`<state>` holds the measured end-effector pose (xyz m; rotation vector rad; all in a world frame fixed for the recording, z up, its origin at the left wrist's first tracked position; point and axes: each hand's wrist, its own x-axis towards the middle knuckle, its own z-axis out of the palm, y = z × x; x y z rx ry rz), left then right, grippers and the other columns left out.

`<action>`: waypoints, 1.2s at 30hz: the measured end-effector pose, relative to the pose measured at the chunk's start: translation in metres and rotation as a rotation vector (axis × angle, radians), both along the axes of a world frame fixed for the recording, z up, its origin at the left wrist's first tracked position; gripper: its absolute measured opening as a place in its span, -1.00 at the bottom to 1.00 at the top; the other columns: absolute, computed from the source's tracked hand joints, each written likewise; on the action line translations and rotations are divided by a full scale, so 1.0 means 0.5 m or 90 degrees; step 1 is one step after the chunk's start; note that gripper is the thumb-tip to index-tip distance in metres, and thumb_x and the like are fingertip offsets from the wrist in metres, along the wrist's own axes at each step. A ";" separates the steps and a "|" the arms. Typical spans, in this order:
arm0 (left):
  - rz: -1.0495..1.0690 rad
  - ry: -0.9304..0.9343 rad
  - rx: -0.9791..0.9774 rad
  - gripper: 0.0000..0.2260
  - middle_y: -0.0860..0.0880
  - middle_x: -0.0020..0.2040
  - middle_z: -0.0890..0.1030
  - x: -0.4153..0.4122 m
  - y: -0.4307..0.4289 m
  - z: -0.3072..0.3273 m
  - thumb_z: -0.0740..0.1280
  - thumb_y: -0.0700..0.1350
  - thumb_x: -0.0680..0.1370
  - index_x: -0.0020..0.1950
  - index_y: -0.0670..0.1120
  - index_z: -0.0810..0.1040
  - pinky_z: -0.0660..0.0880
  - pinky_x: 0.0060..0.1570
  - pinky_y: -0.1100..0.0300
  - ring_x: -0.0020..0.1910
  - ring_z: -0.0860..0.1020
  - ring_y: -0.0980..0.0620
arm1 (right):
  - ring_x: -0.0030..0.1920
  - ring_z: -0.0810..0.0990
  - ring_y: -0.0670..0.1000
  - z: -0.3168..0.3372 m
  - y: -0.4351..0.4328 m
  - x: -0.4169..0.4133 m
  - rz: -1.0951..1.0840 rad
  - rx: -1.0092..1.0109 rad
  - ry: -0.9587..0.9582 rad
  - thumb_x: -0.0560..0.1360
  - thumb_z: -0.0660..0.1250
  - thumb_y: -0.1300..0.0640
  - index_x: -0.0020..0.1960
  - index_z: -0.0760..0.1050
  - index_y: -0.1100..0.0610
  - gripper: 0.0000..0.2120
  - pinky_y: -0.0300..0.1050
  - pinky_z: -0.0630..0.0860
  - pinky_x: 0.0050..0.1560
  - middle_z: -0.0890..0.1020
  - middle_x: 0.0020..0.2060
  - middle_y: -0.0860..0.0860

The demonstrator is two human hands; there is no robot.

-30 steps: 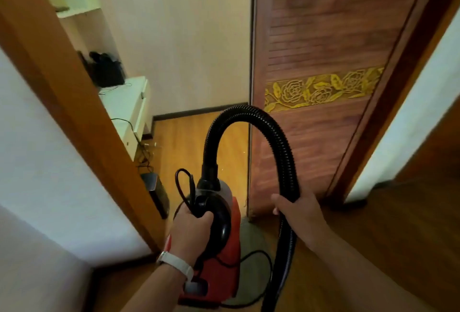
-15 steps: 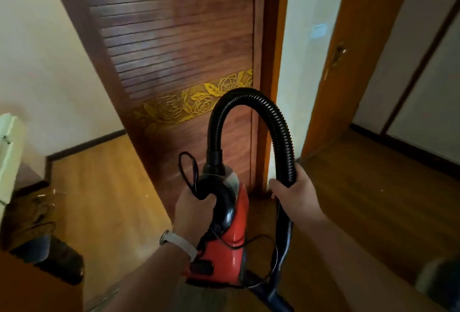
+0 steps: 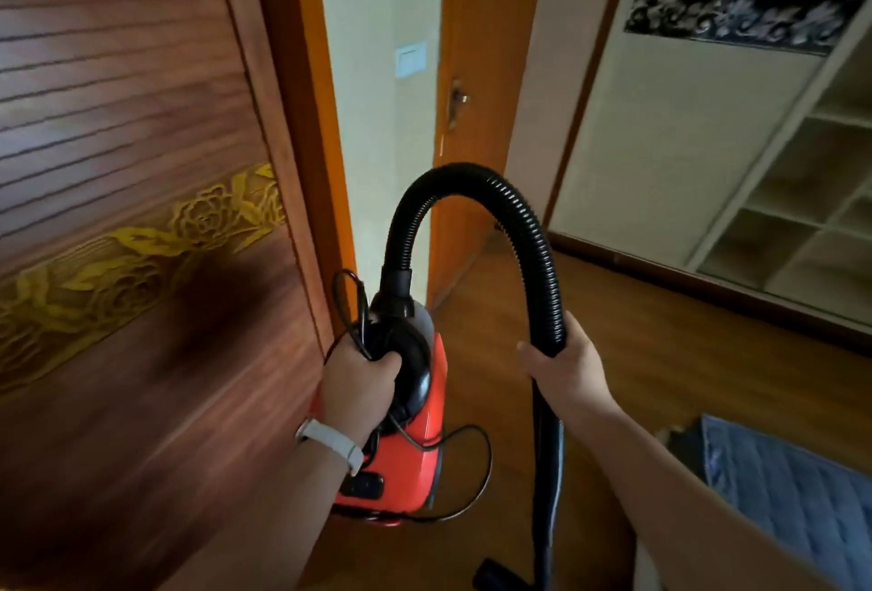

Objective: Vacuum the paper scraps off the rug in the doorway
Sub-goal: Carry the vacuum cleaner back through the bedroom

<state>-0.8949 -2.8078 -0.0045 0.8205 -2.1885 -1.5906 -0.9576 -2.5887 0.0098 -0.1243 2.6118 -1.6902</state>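
A small red and black vacuum cleaner (image 3: 415, 458) hangs above the wooden floor. My left hand (image 3: 361, 385), with a white band on the wrist, is shut on its black top handle together with a loop of thin cord. A ribbed black hose (image 3: 514, 208) arches up from the vacuum and down to the right, where my right hand (image 3: 564, 371) grips it. The hose runs on down to a dark nozzle (image 3: 490, 574) near the floor. A blue patterned rug (image 3: 792, 496) lies at the lower right. No paper scraps can be made out.
A dark wooden door (image 3: 141, 260) with a yellow carved flower band fills the left. An orange door frame (image 3: 311, 119) and a half-open orange door (image 3: 472, 119) stand ahead. White shelving (image 3: 802, 175) lines the right wall. A loose power cord (image 3: 467, 472) dangles under the vacuum.
My view has swung to the right, from the small room with the white desk to the hallway side. The blue rug has come into view. Both hands keep their grips.
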 end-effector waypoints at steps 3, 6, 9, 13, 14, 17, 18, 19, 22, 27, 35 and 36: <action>-0.056 0.009 0.030 -0.89 0.01 -0.43 0.55 -0.129 -0.011 0.007 0.35 -0.25 0.39 -0.27 -0.05 0.51 0.42 -0.36 0.19 -0.39 0.55 -0.07 | -0.26 0.54 0.00 0.014 0.003 -0.087 -0.057 0.001 0.000 0.47 0.43 0.24 -0.05 0.42 -0.03 -0.76 -0.24 0.55 -0.36 0.57 -0.20 0.07; -0.111 0.006 0.008 -0.89 0.03 -0.46 0.55 -0.245 -0.005 0.016 0.35 -0.25 0.39 -0.28 -0.05 0.52 0.40 -0.40 0.21 -0.43 0.56 -0.02 | -0.26 0.54 -0.01 0.027 0.019 -0.157 -0.119 -0.010 0.008 0.46 0.42 0.25 -0.04 0.43 -0.01 -0.76 -0.28 0.52 -0.38 0.56 -0.22 0.04; -0.181 0.020 0.010 -0.88 0.01 -0.39 0.58 -0.339 0.026 0.026 0.35 -0.26 0.42 -0.17 -0.04 0.55 0.40 -0.44 0.23 -0.41 0.58 -0.01 | -0.26 0.55 -0.01 0.037 0.054 -0.215 -0.177 -0.017 0.000 0.45 0.43 0.25 0.00 0.43 -0.02 -0.73 -0.28 0.51 -0.36 0.56 -0.20 0.04; -0.235 0.022 -0.008 -0.88 -0.02 -0.38 0.60 -0.474 0.086 0.028 0.37 -0.25 0.42 -0.17 -0.03 0.55 0.42 -0.42 0.19 -0.39 0.60 -0.06 | -0.27 0.56 0.01 0.037 0.120 -0.302 -0.237 -0.041 -0.004 0.45 0.42 0.25 -0.01 0.43 0.00 -0.75 -0.21 0.53 -0.34 0.57 -0.21 0.07; -0.240 0.022 -0.010 -0.89 -0.03 -0.37 0.62 -0.504 0.105 0.024 0.37 -0.24 0.42 -0.16 -0.02 0.56 0.43 -0.42 0.18 -0.39 0.60 -0.07 | -0.28 0.55 0.01 0.030 0.137 -0.326 -0.249 -0.047 -0.003 0.45 0.43 0.25 -0.01 0.43 0.01 -0.76 -0.23 0.52 -0.36 0.57 -0.22 0.07; -0.253 0.017 -0.013 -0.90 -0.06 -0.32 0.64 -0.599 0.164 0.007 0.39 -0.21 0.41 -0.14 -0.02 0.57 0.43 -0.43 0.20 -0.37 0.60 -0.04 | -0.32 0.54 -0.01 0.009 0.183 -0.412 -0.273 -0.066 -0.003 0.45 0.43 0.25 -0.03 0.43 0.05 -0.79 -0.25 0.51 -0.37 0.56 -0.25 0.08; -0.257 0.014 -0.018 -0.91 -0.06 -0.31 0.64 -0.634 0.185 0.003 0.39 -0.20 0.41 -0.15 -0.03 0.57 0.43 -0.42 0.20 -0.36 0.61 -0.04 | -0.32 0.54 0.00 0.002 0.200 -0.447 -0.277 -0.074 -0.006 0.46 0.43 0.25 -0.04 0.44 0.05 -0.79 -0.22 0.53 -0.35 0.56 -0.26 0.09; -0.261 0.007 -0.024 -0.94 -0.06 -0.32 0.63 -0.669 0.208 0.000 0.39 -0.19 0.41 -0.17 -0.04 0.56 0.43 -0.41 0.20 -0.36 0.60 -0.05 | -0.33 0.54 0.01 -0.006 0.221 -0.483 -0.280 -0.081 -0.009 0.46 0.42 0.25 -0.03 0.44 0.05 -0.80 -0.19 0.55 -0.33 0.56 -0.26 0.10; -0.269 -0.018 -0.040 -0.94 -0.08 -0.37 0.62 -0.767 0.281 0.010 0.39 -0.19 0.43 -0.23 -0.07 0.54 0.40 -0.45 0.21 -0.41 0.59 -0.07 | -0.35 0.53 0.01 -0.010 0.289 -0.588 -0.278 -0.098 -0.005 0.47 0.39 0.28 -0.03 0.43 0.05 -0.80 -0.18 0.56 -0.35 0.55 -0.26 0.12; -0.290 -0.008 -0.059 -0.95 -0.05 -0.39 0.59 -0.937 0.404 0.041 0.38 -0.17 0.42 -0.20 -0.11 0.53 0.38 -0.47 0.22 -0.44 0.57 -0.05 | -0.36 0.52 -0.04 0.032 0.421 -0.737 -0.275 -0.123 0.025 0.49 0.38 0.29 -0.02 0.43 0.07 -0.81 -0.25 0.53 -0.37 0.53 -0.28 0.08; -0.345 0.030 -0.042 -0.93 -0.01 -0.45 0.55 -1.159 0.579 0.082 0.37 -0.21 0.43 -0.23 -0.09 0.52 0.37 -0.47 0.19 -0.49 0.54 -0.03 | -0.37 0.51 -0.02 0.066 0.589 -0.907 -0.331 -0.120 0.038 0.48 0.39 0.28 -0.01 0.44 0.06 -0.81 -0.25 0.52 -0.41 0.54 -0.28 0.10; -0.354 0.035 -0.044 -0.95 -0.02 -0.43 0.55 -1.189 0.600 0.081 0.37 -0.20 0.43 -0.20 -0.08 0.54 0.39 -0.46 0.17 -0.47 0.55 -0.05 | -0.36 0.52 -0.02 0.067 0.611 -0.929 -0.342 -0.115 0.043 0.48 0.39 0.27 0.00 0.44 0.05 -0.80 -0.26 0.52 -0.40 0.54 -0.28 0.10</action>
